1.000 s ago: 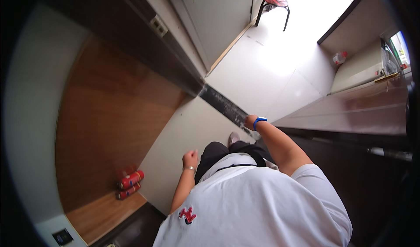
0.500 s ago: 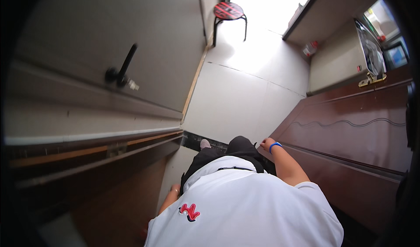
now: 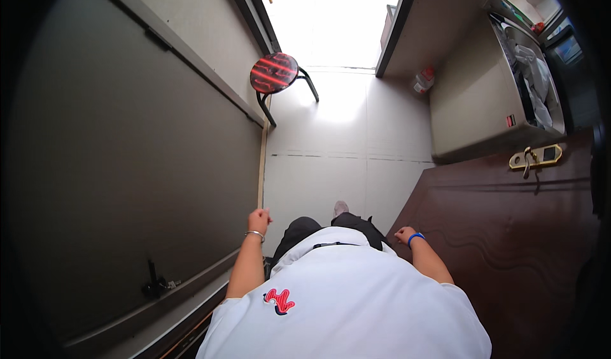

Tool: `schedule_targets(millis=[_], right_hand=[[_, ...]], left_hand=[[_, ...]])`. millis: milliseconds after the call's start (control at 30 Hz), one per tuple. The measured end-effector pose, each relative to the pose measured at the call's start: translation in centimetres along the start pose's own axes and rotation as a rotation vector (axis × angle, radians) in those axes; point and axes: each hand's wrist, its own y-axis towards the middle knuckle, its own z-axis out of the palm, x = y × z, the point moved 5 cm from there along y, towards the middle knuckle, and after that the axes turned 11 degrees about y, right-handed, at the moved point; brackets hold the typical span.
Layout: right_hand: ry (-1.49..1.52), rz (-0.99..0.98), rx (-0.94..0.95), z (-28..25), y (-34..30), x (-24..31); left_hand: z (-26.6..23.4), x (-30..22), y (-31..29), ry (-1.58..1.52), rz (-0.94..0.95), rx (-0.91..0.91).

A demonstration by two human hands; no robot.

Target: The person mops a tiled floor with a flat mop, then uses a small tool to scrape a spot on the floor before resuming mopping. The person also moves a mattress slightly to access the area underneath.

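My left hand (image 3: 259, 220), with a silver bangle at its wrist, hangs forward at my left side with its fingers curled in and nothing visible in them. It is nearest to the grey door (image 3: 159, 143) on the left, apart from it. Beside my right thigh, my right hand (image 3: 405, 234) is loosely closed, and I see nothing in it. A blue wristband (image 3: 416, 237) circles that wrist. The dark red-brown door (image 3: 503, 225) stands just to the right of this hand; whether they touch I cannot tell. One of my shoes (image 3: 341, 207) shows ahead on the pale tiles.
A round stool (image 3: 274, 73) with a red and black top stands ahead on the left, by a bright doorway (image 3: 337, 22). To the right are a beige cabinet (image 3: 477, 98) with things on top and a clear plastic bottle (image 3: 423, 80). A gold lock handle (image 3: 527, 162) juts from the red-brown door.
I have moved forward past the threshold, and the stool and doorway are closer. My left hand has swung forward; my right hand now sits lower in view. The grey door's handle has slid toward me.
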Motion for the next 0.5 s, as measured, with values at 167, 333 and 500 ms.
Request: schedule_targets(millis=[167,333,500], right_hand=[[0.489,-0.062,-0.301,-13.9,9.9,7.9],[0.456,-0.156,-0.330,-21.7,16.9,19.3],[0.454,-0.041,-0.198,-23.3,19.0,23.3]], left_hand=[[3.3,-7.2,5.0,0.232,0.063,0.112],[0.5,-8.3,17.1,0.283,-0.156,0.058],[1.9,-18.9,30.3,0.356,-0.114,0.175]])
